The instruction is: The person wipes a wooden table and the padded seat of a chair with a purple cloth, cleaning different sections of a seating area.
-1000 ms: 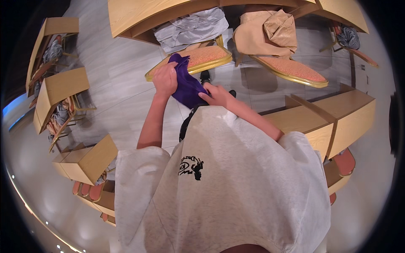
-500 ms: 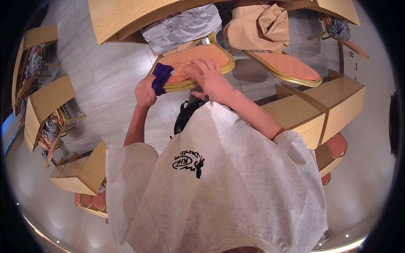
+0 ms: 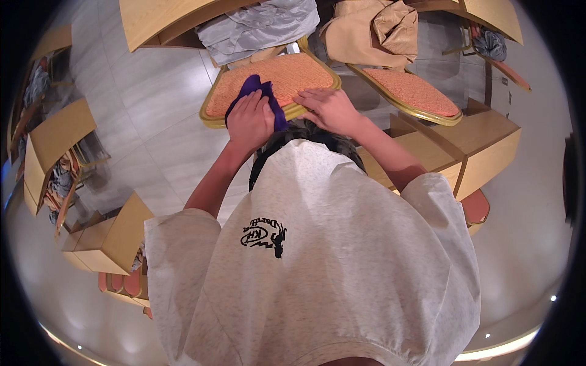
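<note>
A chair [image 3: 278, 73] with an orange woven pad and gold rim stands right in front of me. My left hand [image 3: 250, 121] presses a crumpled purple cloth [image 3: 257, 84] against the near edge of the pad, its fingers laid over the fabric. To its right, my right hand [image 3: 332, 111] grips the chair's near rim; its fingers rest on top and the thumb sits lower along the gold edge. The part of the rim under both hands is hidden.
Grey cloth [image 3: 256, 27] and tan cloth [image 3: 366, 39] lie bundled beyond the pad, by a wooden table [image 3: 165, 18]. A second orange-padded chair [image 3: 415, 94] stands to the right, close to wooden desks [image 3: 452, 143]. More tables [image 3: 64, 134] line the left over grey tiled floor [image 3: 146, 110].
My left hand has carried the purple cloth from the pad's left corner rightward to the middle of its near edge. My right hand has moved off the pad to the rim on the right.
</note>
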Available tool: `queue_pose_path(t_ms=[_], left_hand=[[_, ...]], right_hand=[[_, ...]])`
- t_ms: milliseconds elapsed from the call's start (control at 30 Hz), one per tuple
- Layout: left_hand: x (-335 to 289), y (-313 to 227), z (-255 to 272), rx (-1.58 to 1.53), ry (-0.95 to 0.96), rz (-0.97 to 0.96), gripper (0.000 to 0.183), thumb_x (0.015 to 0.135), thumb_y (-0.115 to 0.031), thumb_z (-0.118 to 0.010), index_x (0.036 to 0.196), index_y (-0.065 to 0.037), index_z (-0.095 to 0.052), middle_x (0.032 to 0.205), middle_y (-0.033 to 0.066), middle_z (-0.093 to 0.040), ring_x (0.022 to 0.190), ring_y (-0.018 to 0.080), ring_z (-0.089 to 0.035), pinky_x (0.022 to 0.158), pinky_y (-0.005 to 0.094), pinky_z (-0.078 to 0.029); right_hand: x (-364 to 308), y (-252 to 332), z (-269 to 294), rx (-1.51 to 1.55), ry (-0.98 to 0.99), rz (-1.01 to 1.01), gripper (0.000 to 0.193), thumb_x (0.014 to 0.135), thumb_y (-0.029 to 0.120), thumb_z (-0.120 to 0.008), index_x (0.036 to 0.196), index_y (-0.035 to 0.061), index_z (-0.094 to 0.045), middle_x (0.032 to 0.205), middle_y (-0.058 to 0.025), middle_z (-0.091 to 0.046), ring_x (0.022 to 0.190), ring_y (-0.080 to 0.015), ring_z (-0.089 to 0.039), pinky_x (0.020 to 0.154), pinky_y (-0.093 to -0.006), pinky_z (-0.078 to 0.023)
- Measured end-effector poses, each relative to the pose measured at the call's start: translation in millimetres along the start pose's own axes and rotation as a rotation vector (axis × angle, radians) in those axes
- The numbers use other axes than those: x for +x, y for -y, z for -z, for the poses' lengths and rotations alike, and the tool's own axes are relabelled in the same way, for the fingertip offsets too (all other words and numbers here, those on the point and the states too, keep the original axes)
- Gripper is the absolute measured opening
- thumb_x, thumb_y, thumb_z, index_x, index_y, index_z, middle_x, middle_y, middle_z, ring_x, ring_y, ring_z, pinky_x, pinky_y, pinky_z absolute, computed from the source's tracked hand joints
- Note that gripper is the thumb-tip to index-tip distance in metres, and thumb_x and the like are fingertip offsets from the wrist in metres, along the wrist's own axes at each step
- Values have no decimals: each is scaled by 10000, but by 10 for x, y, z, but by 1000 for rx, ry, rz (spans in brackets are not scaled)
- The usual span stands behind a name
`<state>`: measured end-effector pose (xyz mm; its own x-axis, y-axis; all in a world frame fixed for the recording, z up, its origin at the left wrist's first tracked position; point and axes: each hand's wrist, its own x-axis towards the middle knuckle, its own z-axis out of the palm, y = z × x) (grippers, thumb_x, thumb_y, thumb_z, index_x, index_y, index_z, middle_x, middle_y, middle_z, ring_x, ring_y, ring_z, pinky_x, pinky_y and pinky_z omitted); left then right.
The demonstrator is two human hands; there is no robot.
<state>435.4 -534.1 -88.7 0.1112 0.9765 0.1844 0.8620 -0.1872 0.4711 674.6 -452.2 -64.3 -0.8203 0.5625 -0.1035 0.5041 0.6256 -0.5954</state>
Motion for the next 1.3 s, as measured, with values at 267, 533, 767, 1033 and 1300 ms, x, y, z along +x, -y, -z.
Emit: queue_pose_path(t_ms=[267, 533, 767, 1033, 1300], left_hand=[[402, -643, -327, 373, 31, 100, 277, 929, -214, -589, 723, -51, -680, 813, 147, -721, 743, 286, -708, 694, 403, -556], [762, -1235, -943, 558, 205, 292, 387, 991, -293, -533, 772, -42, -731, 819, 168, -730, 756, 311, -722, 668, 430, -570], [1068, -1499, -1804, 841, 527, 15, 541, 1041, -422, -532, 1168, 87, -659, 1162, 322, -685, 997, 405, -724, 805, 477, -601], [1519, -1408, -2304, 724, 1189, 179, 804, 817, -332, -729, 1440, 118, -495, 1537, 424, -340, 1438, 597, -325, 1149, 653, -320], [1737, -568, -3237, 627, 1409, 456, 888, 795, -275, -752, 1571, -41, -389, 1655, 347, -87, 1508, 603, -92, 1208, 634, -190]], right_hand=[[-23, -165, -43, 166, -61, -135, 470, 805, 111, -731, 1249, 16, -609, 1156, -188, -693, 1073, -380, -670, 886, -463, -558], [-1342, -641, 225, 301, -371, -107, 575, 836, 37, -709, 1387, 29, -542, 1297, -219, -644, 1185, -406, -620, 996, -453, -522], [-2693, -837, 622, 435, -215, -406, 330, 918, 111, -673, 1242, 50, -672, 1129, -189, -725, 1040, -394, -686, 912, -441, -551], [-3205, -1045, 737, 456, -570, -738, 211, 953, 68, -659, 1156, 32, -705, 1019, -147, -750, 899, -286, -747, 759, -366, -589], [-3379, -1023, 651, 434, -641, -1044, 182, 956, 47, -641, 1117, -2, -711, 998, -169, -756, 932, -292, -753, 805, -358, -583]])
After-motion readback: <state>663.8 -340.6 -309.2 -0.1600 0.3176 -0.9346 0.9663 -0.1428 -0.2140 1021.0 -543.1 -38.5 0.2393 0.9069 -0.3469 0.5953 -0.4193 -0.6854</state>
